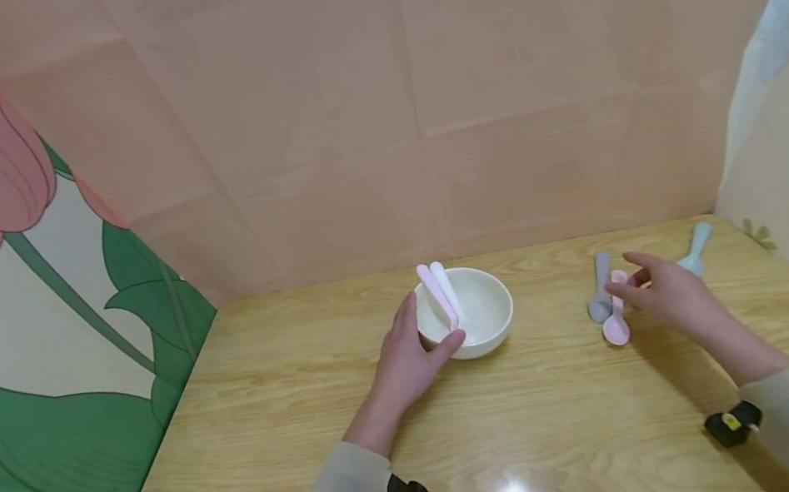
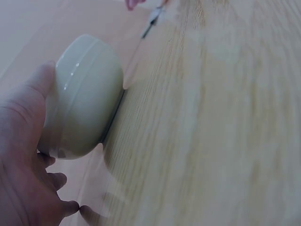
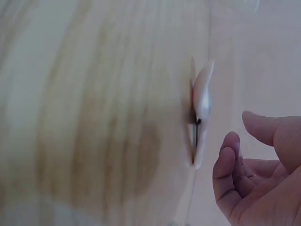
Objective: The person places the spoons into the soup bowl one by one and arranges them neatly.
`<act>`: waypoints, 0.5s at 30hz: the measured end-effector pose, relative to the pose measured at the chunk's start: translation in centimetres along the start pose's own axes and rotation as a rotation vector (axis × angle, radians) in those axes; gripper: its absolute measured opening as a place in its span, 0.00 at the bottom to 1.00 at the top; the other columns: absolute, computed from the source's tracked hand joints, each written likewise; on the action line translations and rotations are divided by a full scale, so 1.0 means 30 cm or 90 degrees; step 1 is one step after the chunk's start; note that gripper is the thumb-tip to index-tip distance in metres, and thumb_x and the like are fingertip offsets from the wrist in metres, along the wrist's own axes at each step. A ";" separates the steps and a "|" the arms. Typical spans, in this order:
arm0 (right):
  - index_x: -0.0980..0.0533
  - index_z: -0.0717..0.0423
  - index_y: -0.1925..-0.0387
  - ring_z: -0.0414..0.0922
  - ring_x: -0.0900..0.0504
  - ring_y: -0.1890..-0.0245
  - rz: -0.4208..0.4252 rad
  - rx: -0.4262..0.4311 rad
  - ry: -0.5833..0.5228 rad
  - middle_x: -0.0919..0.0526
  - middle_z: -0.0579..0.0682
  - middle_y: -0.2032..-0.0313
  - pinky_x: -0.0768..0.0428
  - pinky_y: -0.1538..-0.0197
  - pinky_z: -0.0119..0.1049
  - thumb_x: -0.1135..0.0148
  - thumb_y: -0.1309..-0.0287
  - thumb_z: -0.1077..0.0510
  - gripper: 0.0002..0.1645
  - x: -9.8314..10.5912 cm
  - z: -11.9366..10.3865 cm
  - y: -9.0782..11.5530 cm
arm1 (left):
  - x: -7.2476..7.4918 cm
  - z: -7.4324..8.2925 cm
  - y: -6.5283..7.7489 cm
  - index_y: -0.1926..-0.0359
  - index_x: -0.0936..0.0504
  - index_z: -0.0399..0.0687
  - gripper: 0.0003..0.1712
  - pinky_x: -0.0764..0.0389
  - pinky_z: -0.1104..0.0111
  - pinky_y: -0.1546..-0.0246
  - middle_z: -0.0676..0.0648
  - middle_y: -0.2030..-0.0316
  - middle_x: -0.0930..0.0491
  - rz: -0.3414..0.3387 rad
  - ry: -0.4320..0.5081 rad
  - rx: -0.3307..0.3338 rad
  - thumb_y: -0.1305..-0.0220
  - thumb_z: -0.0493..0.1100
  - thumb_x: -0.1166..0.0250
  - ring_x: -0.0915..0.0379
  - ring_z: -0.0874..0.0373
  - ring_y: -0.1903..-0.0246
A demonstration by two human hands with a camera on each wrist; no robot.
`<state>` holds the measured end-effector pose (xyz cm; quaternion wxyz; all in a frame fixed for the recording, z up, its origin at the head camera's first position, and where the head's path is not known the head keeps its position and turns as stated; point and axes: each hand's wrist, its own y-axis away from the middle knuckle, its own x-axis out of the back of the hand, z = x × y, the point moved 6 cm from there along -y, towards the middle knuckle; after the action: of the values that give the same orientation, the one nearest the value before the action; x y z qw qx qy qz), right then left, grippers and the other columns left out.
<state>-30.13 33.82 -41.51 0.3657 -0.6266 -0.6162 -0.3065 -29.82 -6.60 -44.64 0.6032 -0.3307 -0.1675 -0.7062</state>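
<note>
Peach cloth (image 1: 423,124) fills the upper middle of the frame behind a wooden table (image 1: 543,444). At centre, the left hand (image 1: 411,361) holds the side of a white bowl (image 1: 487,344), where a lilac utensil (image 1: 437,294) and a pale one (image 1: 443,279) lean. Right of centre, the right hand (image 1: 666,293), thumb and fingers apart, hovers by a pink spoon (image 1: 616,330) beside a grey spoon (image 1: 601,307); a mint spoon (image 1: 699,239) lies farther right.
</note>
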 end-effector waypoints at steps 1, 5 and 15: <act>0.42 0.82 0.22 0.53 0.19 0.64 -0.003 -0.002 -0.001 0.17 0.72 0.48 0.24 0.67 0.40 0.37 0.18 0.43 0.50 -0.002 0.007 -0.002 | 0.000 0.000 0.000 0.09 0.54 0.53 0.66 0.35 0.44 0.22 0.47 0.12 0.47 0.000 0.000 0.000 0.30 0.77 0.33 0.41 0.38 0.19; 0.42 0.83 0.23 0.53 0.17 0.63 -0.012 -0.006 0.008 0.15 0.73 0.50 0.22 0.64 0.42 0.37 0.18 0.45 0.49 -0.007 0.033 -0.010 | -0.001 -0.001 0.001 0.09 0.54 0.53 0.66 0.35 0.43 0.22 0.47 0.12 0.48 -0.002 0.000 0.000 0.30 0.78 0.34 0.41 0.38 0.20; 0.48 0.86 0.23 0.52 0.18 0.63 -0.077 -0.038 0.000 0.15 0.70 0.53 0.22 0.61 0.42 0.38 0.18 0.43 0.54 -0.021 0.070 -0.022 | 0.000 -0.001 0.001 0.09 0.54 0.51 0.65 0.36 0.43 0.22 0.45 0.13 0.47 -0.003 0.006 -0.005 0.29 0.77 0.33 0.43 0.38 0.19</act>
<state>-30.96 35.21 -43.13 0.3273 -0.5989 -0.6436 -0.3464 -29.80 -6.62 -44.68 0.6010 -0.3296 -0.1625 -0.7098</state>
